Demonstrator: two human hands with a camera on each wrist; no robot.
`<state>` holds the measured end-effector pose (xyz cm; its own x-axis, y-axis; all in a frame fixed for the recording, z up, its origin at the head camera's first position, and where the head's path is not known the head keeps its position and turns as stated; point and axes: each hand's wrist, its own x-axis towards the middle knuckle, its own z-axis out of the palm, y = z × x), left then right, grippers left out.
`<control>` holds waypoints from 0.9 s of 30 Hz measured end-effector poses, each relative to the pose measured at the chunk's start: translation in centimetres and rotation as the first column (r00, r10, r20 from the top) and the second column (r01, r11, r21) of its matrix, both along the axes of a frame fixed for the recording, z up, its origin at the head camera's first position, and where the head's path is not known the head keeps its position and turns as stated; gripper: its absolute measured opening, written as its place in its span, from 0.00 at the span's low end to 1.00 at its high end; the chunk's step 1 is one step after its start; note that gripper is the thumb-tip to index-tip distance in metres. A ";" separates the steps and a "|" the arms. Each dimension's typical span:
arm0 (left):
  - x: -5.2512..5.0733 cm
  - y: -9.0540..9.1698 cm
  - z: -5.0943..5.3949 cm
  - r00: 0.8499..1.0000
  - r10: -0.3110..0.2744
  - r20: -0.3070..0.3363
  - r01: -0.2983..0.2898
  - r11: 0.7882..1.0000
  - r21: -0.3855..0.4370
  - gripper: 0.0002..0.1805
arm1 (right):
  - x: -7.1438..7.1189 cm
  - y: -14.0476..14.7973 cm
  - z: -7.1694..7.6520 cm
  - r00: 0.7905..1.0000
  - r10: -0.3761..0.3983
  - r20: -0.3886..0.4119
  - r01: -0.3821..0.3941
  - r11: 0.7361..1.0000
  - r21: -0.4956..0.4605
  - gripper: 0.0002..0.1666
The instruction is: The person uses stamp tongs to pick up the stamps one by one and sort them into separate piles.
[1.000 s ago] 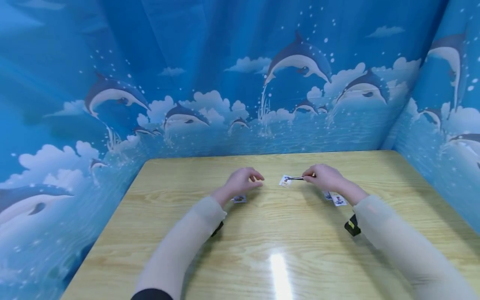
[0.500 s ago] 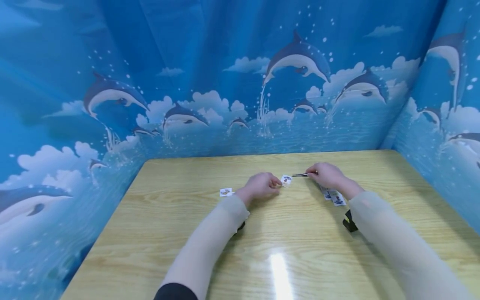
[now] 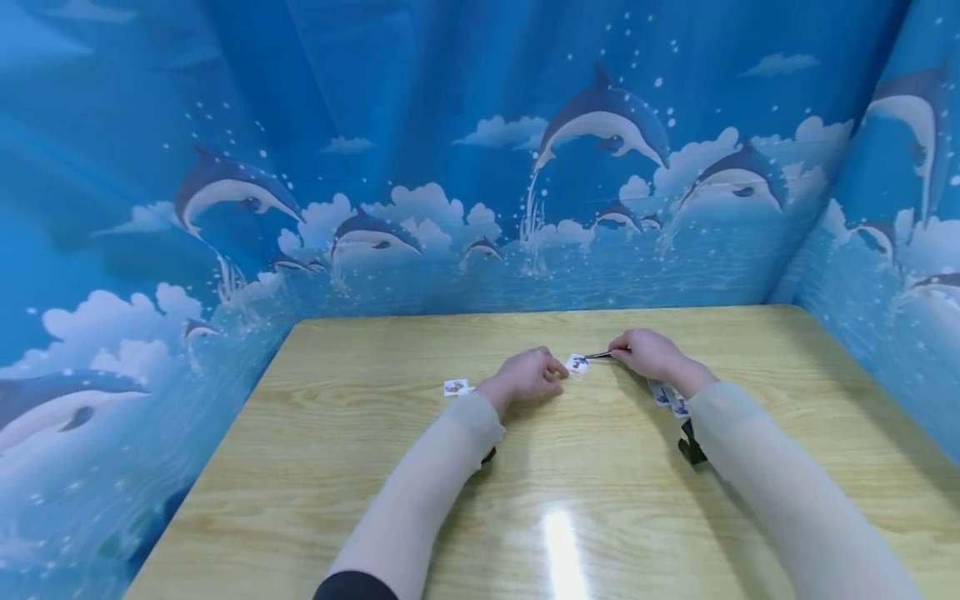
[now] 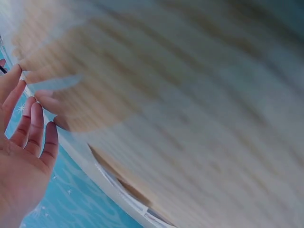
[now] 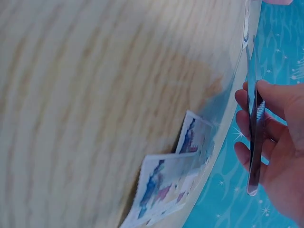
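My right hand grips metal tweezers between thumb and fingers. In the head view the tweezers' tips reach the upper right part of a small white picture stamp. Whether they pinch it is too small to tell. At the stamp's left edge is my left hand. Its fingers look fairly straight in the left wrist view, with the fingertips at the tabletop. That view does not show the stamp clearly.
Left of my left hand lies another stamp, with a second partly hidden by the arm. Overlapping stamps lie beneath my right wrist. A dolphin-print curtain rises behind the wooden table.
My left hand has moved right, from well apart to the stamp's left edge, uncovering a stamp behind it. The tweezers backed off the stamp, then came back over it.
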<state>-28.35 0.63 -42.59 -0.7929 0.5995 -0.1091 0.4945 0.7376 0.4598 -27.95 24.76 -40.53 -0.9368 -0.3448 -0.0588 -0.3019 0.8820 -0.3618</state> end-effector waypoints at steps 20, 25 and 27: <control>0.4 0.2 0.2 1.000 0.003 -0.025 -0.004 1.000 -0.020 0.17 | 1.6 1.2 0.7 0.998 0.065 -0.011 -0.064 0.998 0.020 0.12; 0.5 0.4 0.2 0.999 0.016 -0.048 -0.018 0.999 -0.038 0.16 | 3.1 0.9 1.0 0.992 0.125 0.008 -0.125 0.992 0.002 0.11; 0.5 0.4 0.2 0.998 0.018 -0.057 -0.021 0.999 -0.046 0.16 | 3.6 0.6 1.0 0.988 0.152 -0.004 -0.152 0.988 0.002 0.11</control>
<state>-27.80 1.07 -42.37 -0.8099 0.5795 -0.0907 0.5044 0.7670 0.3967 -24.36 25.37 -39.55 -0.8739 -0.4829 -0.0558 -0.4339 0.8266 -0.3584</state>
